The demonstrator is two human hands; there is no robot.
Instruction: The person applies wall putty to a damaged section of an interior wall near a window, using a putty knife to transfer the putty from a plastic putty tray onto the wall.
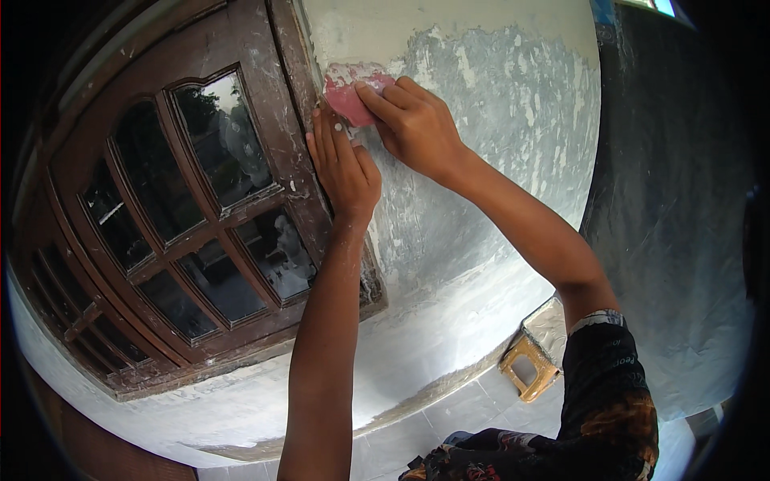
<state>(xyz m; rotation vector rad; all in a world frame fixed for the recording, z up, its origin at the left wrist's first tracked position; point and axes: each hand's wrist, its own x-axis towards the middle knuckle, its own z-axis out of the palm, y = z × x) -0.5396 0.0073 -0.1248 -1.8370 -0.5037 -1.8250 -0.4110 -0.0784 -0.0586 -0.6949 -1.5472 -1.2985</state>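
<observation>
Pinched in my right hand (pixel 421 128) is a pink putty scraper (pixel 345 98), its upper edge smeared with pale putty. The tool lies against the wall (pixel 489 152) right beside the brown wooden window frame (pixel 291 104). Just below it, my left hand (pixel 346 176) rests along the frame's edge with the fingers stretched upward, close to the scraper's lower corner. Whitish putty specks mark the left fingertips. Grey, patchy filler covers the wall around both hands, with a cream band above it.
Glass panes (pixel 224 132) fill the brown window at left, spattered with white. A yellow-brown stool (pixel 529 369) with a stained top stands on the tiled floor (pixel 473 405) at lower right. Dark sheeting (pixel 670 200) hangs along the right side.
</observation>
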